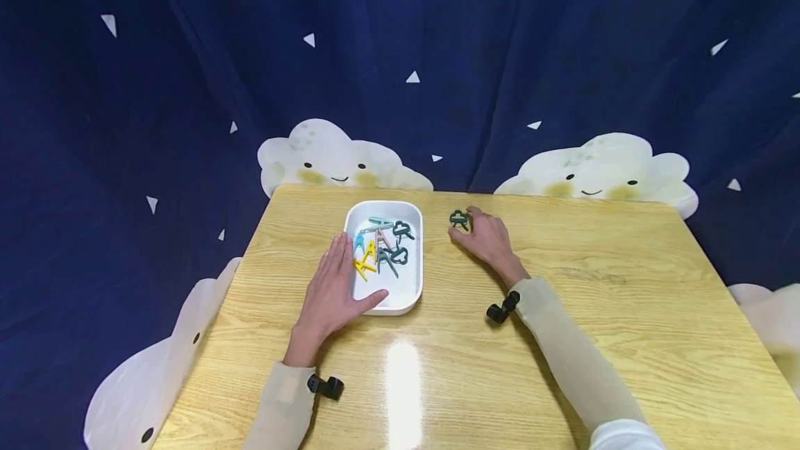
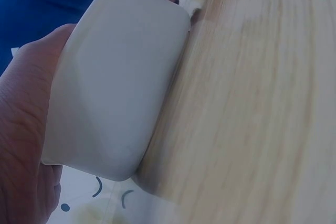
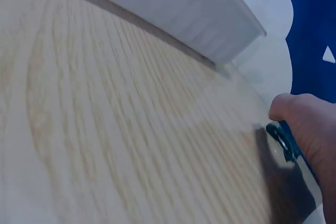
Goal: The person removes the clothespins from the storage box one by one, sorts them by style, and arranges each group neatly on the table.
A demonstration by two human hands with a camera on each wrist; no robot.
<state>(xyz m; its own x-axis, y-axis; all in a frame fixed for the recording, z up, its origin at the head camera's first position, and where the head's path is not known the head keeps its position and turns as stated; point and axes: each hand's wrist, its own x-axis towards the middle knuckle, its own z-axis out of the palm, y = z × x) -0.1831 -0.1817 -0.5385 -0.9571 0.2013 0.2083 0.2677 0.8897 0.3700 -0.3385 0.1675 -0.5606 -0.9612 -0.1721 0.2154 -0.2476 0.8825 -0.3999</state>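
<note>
A white rectangular container (image 1: 407, 297) on the table holds several clips: yellow clips (image 1: 364, 268), light blue and pink ones, and dark green ones with cloud-shaped heads. My left hand (image 1: 330, 292) rests along its left side and near rim, the fingers straight and the thumb spread. In the left wrist view, the container's outer wall (image 2: 118, 77) lies against that hand. To the right of the container, my right hand (image 1: 489, 238) holds a dark green clip (image 1: 459, 219) between thumb and forefinger, close to the tabletop. The right wrist view shows only part of this green clip (image 3: 283, 142).
The wooden table (image 1: 594, 311) extends to both sides of the container. Behind it hangs a dark blue curtain (image 1: 375, 89) with white triangles and smiling clouds. A black wrist camera (image 1: 503, 307) sits on the right wrist, another (image 1: 326, 387) on the left.
</note>
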